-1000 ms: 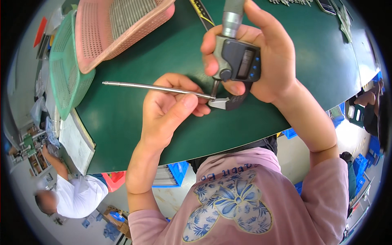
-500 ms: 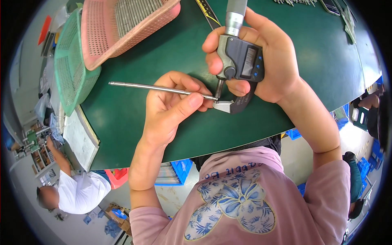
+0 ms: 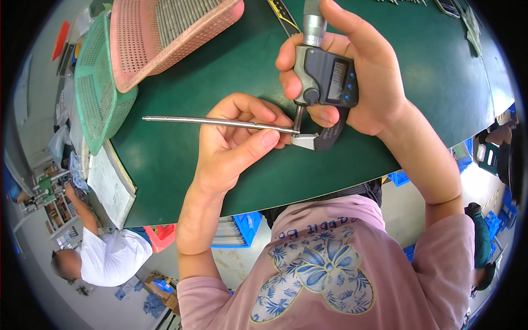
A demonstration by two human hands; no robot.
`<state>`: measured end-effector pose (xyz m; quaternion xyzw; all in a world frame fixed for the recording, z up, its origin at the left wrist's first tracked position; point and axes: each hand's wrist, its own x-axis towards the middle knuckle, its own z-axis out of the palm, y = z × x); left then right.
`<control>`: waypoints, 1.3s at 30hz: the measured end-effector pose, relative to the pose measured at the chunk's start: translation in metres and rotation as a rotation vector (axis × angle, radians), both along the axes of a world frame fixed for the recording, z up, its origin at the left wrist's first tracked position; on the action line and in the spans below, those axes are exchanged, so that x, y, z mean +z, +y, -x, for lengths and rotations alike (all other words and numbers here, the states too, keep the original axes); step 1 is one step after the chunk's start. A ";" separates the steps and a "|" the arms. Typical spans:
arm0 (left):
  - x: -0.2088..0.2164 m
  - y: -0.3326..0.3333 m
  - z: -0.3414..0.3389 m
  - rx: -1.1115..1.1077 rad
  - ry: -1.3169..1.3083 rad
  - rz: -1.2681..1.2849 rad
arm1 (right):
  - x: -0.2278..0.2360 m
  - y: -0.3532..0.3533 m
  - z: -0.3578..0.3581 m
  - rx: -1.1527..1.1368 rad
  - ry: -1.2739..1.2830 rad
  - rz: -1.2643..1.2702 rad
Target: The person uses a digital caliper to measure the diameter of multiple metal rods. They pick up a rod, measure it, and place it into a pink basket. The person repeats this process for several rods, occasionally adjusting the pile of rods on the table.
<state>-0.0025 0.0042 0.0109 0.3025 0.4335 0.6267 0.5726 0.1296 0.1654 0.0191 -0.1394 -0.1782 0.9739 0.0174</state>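
My left hand (image 3: 228, 140) pinches a thin metal rod (image 3: 181, 120) between thumb and fingers, near the rod's right end. The rod points out to the left, and its right tip sits in the gap between the micrometer's spindle and anvil. A digital micrometer (image 3: 324, 77) with a grey display and blue buttons is gripped in my right hand (image 3: 374, 71). Its thimble points away from me, with my right thumb and fingers around the frame and beside the barrel. Whether the spindle presses on the rod is too small to tell.
On the green table (image 3: 181, 181), a pink basket (image 3: 181, 58) of metal rods stands at the far left beside a green basket (image 3: 102, 82). A paper-covered folder (image 3: 110, 181) lies at the left edge. A yellow-black ruler-like strip (image 3: 283, 16) lies beyond my hands. Someone in white (image 3: 113, 258) sits at left.
Both hands, with the rod and the micrometer, sit slightly further right in view. My right thumb has shifted away from the thimble. The grip on both things stays the same.
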 end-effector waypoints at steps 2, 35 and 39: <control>0.000 -0.001 -0.001 0.005 0.011 0.004 | 0.002 0.000 0.000 0.008 0.013 -0.017; -0.003 0.001 -0.008 0.114 0.032 0.011 | 0.016 0.001 0.001 -0.024 -0.026 0.078; -0.002 0.001 -0.009 0.109 0.046 0.012 | 0.008 -0.002 0.000 -0.035 0.024 0.072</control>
